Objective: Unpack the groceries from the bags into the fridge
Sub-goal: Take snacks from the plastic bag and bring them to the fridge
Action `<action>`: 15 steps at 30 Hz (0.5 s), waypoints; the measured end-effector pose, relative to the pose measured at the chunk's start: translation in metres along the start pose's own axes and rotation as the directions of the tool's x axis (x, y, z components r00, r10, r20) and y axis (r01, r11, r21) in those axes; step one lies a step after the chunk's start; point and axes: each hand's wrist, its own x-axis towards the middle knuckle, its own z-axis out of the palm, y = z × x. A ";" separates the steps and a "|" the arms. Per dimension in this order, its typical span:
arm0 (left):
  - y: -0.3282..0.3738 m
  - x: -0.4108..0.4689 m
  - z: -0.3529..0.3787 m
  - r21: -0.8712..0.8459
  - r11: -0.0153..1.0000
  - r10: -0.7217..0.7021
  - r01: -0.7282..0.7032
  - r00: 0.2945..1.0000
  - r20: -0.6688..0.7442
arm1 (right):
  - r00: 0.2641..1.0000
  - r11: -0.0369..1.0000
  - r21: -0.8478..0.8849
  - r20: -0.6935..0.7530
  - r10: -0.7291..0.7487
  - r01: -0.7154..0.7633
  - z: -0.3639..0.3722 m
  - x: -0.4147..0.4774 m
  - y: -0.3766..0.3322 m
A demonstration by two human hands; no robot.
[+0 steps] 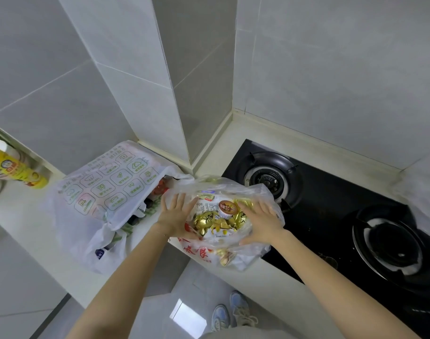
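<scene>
A clear plastic bag (243, 255) with red print sits on the counter corner, its mouth spread wide. Inside lie gold-wrapped snacks (206, 222) and a small cup with a brown lid (227, 208). My left hand (176, 214) presses flat against the bag's left side with straight fingers. My right hand (262, 220) lies on the bag's right side, fingers extended over the plastic. A second white bag (103, 192) with green printed icons stands to the left, dark items showing at its opening.
A black two-burner gas hob (331, 216) lies right of the clear bag, partly under it. A yellow canister (18, 167) stands at the far left on the white counter (18, 211). Tiled walls and a column close the back. The floor and my shoes are visible below.
</scene>
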 end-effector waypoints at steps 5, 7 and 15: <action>0.008 -0.001 -0.009 -0.021 0.995 0.085 -0.093 0.968 -0.238 | 0.948 0.984 -0.010 -0.265 -0.175 0.178 -0.016 0.009 -0.024; 0.010 0.002 -0.009 -0.107 0.981 0.105 -0.159 0.912 -0.396 | 0.921 0.976 0.002 -0.331 -0.205 0.218 -0.022 0.015 -0.032; 0.015 0.031 -0.027 -0.201 0.976 0.011 -0.082 0.944 -0.331 | 0.958 0.988 0.003 -0.243 -0.151 0.157 -0.029 0.045 -0.029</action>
